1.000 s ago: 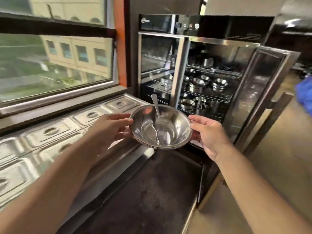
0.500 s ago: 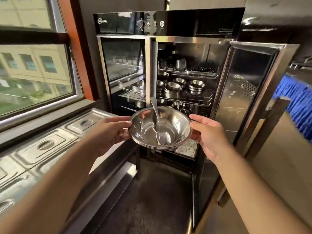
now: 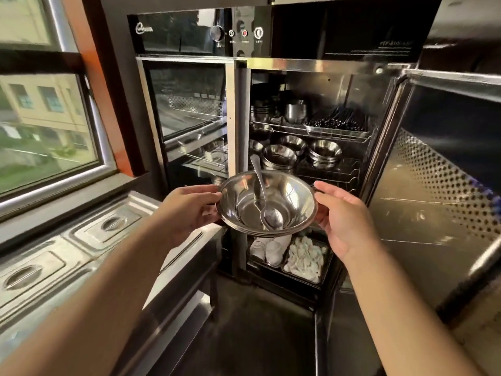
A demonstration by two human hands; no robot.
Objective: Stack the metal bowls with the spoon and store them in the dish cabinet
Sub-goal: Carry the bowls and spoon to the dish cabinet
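Observation:
A stack of nested metal bowls (image 3: 294,202) hangs in the air in front of the dish cabinet (image 3: 320,65), with a metal spoon (image 3: 264,202) lying inside the top bowl, handle pointing up and away. My left hand (image 3: 189,210) grips the stack's left rim and my right hand (image 3: 341,221) holds its right rim. The cabinet's right side stands open. Its middle wire shelf (image 3: 333,169) carries other stacked metal bowls just behind the stack I hold.
The open cabinet door (image 3: 439,202) with a perforated inner panel swings out at the right. A steel counter with lidded food pans (image 3: 81,240) runs along the left under a window. The upper shelf holds cups and chopsticks (image 3: 336,122); white items fill trays (image 3: 306,259) at the bottom.
I have come closer to the cabinet, which now fills more of the view. Both hands keep the same grip on the bowls, and the spoon has stayed in place.

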